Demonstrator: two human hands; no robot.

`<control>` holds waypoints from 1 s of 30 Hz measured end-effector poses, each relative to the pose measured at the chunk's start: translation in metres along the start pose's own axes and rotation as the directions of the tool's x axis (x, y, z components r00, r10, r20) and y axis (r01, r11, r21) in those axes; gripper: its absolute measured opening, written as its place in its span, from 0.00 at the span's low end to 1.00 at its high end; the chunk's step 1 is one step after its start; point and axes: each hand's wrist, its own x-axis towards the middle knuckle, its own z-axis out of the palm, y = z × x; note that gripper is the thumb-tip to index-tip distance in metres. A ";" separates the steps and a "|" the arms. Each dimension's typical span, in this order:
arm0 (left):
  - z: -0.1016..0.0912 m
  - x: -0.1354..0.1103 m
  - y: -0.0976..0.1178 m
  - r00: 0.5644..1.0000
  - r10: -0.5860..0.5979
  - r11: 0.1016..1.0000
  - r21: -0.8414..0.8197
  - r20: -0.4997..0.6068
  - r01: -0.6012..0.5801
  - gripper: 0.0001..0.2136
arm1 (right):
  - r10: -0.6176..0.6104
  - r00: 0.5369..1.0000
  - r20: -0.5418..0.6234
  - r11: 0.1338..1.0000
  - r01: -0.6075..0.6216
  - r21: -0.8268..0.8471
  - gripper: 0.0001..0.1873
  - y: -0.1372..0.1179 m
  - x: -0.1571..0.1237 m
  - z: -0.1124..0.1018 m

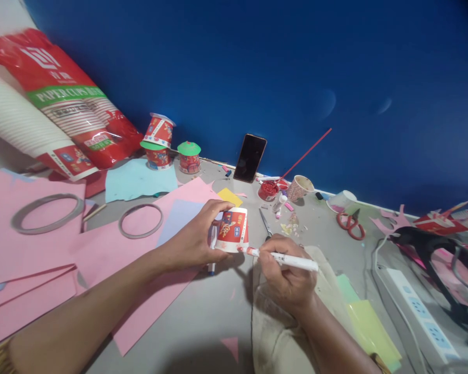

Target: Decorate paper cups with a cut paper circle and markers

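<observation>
My left hand [208,228] grips a red-and-white printed paper cup [234,228] between thumb and fingers, its wider end facing down. In my right hand [286,272] is a white marker [292,261], its reddish tip at the white band by the cup's lower edge. Faint pink marks show on that band. A second marker with a blue end is partly hidden by my left hand. Behind my right hand lie scissors with grey blades [265,223]. Beneath my left forearm spreads pink paper [148,306], and a beige cloth [271,322] lies under my right arm.
At the back left stand decorated paper cups [189,158] beside a red bag of paper cups [74,98]. A phone [250,158] leans on the blue wall. Tape rings [140,221], red-handled scissors [351,226], a power strip [419,311] and a black-handled tool [432,259] lie around.
</observation>
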 end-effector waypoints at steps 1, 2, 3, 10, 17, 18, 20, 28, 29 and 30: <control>0.000 0.000 0.000 1.000 0.000 1.000 -0.001 -0.003 0.000 0.40 | 0.001 1.000 0.003 1.000 -0.001 0.006 0.09 0.000 0.000 0.000; 0.000 0.000 0.000 1.000 0.001 1.000 -0.002 -0.006 -0.001 0.39 | -0.001 1.000 0.010 1.000 0.001 0.014 0.09 -0.001 0.000 0.000; 0.001 0.000 0.000 1.000 0.003 1.000 -0.003 -0.006 -0.003 0.39 | -0.002 1.000 0.019 1.000 0.002 0.021 0.10 -0.001 0.000 0.001; 0.000 0.000 0.000 1.000 -0.008 1.000 -0.001 0.000 0.008 0.38 | 0.031 0.999 0.010 1.000 -0.031 0.000 0.09 0.001 -0.001 -0.001; 0.000 0.000 -0.002 1.000 0.029 1.000 -0.005 -0.007 -0.029 0.38 | 0.122 0.992 -0.039 0.991 -0.123 -0.048 0.09 0.002 -0.003 -0.006; 0.000 0.000 -0.002 1.000 0.028 1.000 -0.004 -0.006 -0.028 0.38 | 0.114 0.993 -0.029 0.993 -0.115 -0.037 0.09 0.002 -0.002 -0.006; 0.000 0.000 -0.002 1.000 0.020 1.000 -0.002 0.000 -0.020 0.38 | 0.072 0.997 -0.019 0.997 -0.072 0.000 0.09 0.002 -0.001 -0.005; 0.000 0.000 -0.002 1.000 -0.010 1.000 -0.004 0.002 0.010 0.40 | 0.029 1.000 0.007 1.000 -0.029 -0.008 0.09 0.000 0.001 -0.002; 0.000 0.000 -0.002 1.000 -0.003 1.000 -0.004 0.000 0.003 0.40 | 0.030 0.999 0.013 0.999 -0.030 -0.011 0.09 0.000 0.001 -0.002; 0.000 0.000 -0.001 1.000 0.003 1.000 -0.004 -0.001 -0.003 0.39 | 0.031 0.999 0.017 0.999 -0.031 -0.012 0.10 0.000 0.001 -0.002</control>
